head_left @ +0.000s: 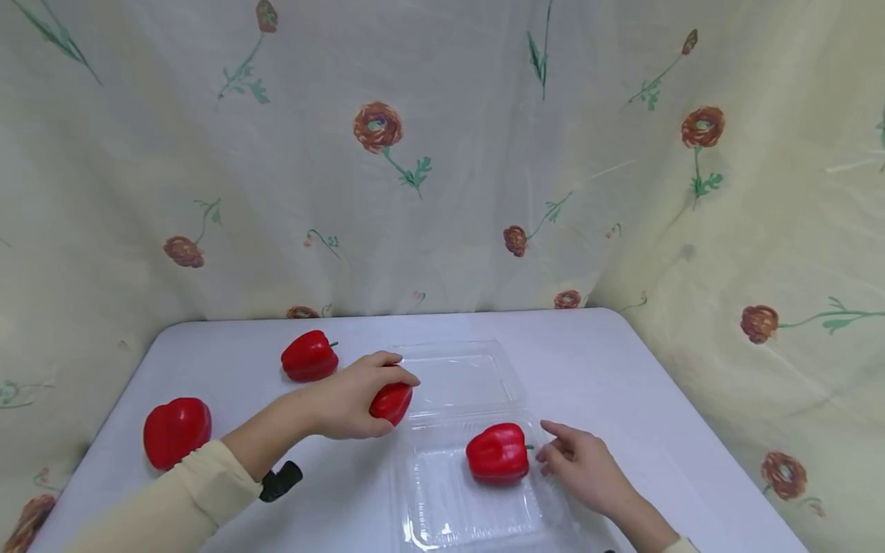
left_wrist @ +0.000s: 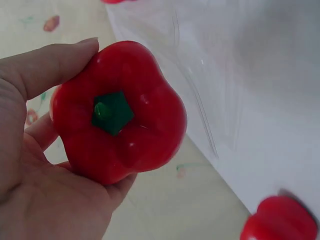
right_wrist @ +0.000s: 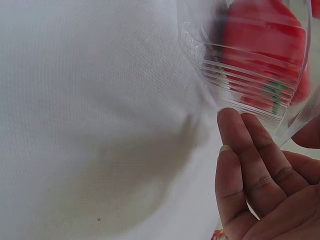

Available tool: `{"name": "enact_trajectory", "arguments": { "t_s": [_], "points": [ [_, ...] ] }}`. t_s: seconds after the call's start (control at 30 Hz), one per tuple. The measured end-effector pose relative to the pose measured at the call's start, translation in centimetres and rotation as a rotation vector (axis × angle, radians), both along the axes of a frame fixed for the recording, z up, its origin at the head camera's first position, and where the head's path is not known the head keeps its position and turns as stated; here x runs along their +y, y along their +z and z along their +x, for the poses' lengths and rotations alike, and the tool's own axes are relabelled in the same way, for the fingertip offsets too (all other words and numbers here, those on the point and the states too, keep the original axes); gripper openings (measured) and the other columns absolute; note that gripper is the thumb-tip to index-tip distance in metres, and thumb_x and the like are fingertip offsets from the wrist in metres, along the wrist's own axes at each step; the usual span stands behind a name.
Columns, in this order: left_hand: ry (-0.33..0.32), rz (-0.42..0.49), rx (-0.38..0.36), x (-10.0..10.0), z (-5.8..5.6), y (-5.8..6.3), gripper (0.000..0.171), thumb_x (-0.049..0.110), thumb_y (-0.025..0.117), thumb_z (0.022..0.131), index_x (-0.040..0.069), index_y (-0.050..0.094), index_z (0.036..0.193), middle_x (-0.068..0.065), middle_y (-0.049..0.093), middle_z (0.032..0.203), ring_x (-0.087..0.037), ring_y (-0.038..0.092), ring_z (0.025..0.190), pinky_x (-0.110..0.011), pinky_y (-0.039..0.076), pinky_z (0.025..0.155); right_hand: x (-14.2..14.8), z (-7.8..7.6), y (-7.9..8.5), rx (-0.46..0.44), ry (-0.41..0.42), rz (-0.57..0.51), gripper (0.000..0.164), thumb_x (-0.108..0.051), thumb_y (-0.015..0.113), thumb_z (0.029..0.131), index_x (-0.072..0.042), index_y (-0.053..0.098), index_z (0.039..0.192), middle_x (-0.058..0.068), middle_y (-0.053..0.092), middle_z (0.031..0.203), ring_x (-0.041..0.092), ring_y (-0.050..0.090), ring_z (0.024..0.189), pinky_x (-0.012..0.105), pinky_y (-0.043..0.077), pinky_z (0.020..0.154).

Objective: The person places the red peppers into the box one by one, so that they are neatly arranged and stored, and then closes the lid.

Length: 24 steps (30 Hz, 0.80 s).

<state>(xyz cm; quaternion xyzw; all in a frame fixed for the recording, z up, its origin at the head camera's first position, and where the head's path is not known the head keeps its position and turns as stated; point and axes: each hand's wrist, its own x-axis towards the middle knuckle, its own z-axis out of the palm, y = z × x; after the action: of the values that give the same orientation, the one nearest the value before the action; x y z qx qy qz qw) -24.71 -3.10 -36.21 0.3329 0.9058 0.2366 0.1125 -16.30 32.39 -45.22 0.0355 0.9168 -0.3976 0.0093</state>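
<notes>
My left hand (head_left: 353, 399) grips a red bell pepper (left_wrist: 150, 120) above the table, left of the clear plastic container (head_left: 452, 511). Thumb and fingers wrap its sides, and the green stem faces the left wrist camera. Inside the container's base lies another red bell pepper (head_left: 498, 455) on its side, stem pointing right. My right hand (head_left: 584, 468) is at the container's right edge, its loosely bent fingers (right_wrist: 250, 155) right at the ribbed outer wall. The container's lid (head_left: 456, 376) lies folded back, away from me.
Two more red bell peppers lie on the white table (head_left: 601, 369): one (head_left: 309, 356) at the back left, one (head_left: 176, 432) nearer the left edge. A black object (head_left: 281, 481) shows beside the left sleeve. Flower-patterned cloth (head_left: 456, 153) hangs behind the table.
</notes>
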Motion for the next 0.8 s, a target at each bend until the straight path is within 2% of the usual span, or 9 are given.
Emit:
{"name": "enact_trajectory", "arguments": {
  "t_s": [0.2,0.5,0.8],
  "points": [
    [-0.098,0.03,-0.084,1.7,0.6,-0.5,0.082,0.019,0.091,0.065,0.026,0.054,0.137,-0.002,0.046,0.139,-0.022,0.047,0.123,-0.036,0.058,0.077,-0.1,0.2,-0.3,-0.01,-0.004,0.008,0.042,-0.003,0.056,0.093,0.005,0.056,0.134,-0.002,0.07,0.082,0.013,0.067,0.07,0.023,0.053,0.065],
    [-0.216,0.022,-0.087,4.3,1.4,-0.6,0.082,0.022,0.09,0.066,0.029,0.051,0.138,0.007,0.049,0.133,-0.011,0.048,0.118,-0.023,0.054,0.075,0.0,0.1,-0.1,0.014,0.006,0.015,0.042,-0.002,0.055,0.092,0.006,0.056,0.134,-0.001,0.07,0.082,0.013,0.067,0.07,0.023,0.053,0.064],
    [-0.289,-0.012,-0.083,6.2,2.5,-1.0,0.076,0.016,0.086,0.071,0.029,0.052,0.138,0.007,0.048,0.135,-0.01,0.046,0.118,-0.022,0.053,0.075,-0.3,0.1,0.3,-0.004,-0.01,0.017,0.043,-0.003,0.057,0.092,0.005,0.056,0.134,-0.001,0.07,0.082,0.013,0.066,0.069,0.023,0.053,0.065]
  ]
}}
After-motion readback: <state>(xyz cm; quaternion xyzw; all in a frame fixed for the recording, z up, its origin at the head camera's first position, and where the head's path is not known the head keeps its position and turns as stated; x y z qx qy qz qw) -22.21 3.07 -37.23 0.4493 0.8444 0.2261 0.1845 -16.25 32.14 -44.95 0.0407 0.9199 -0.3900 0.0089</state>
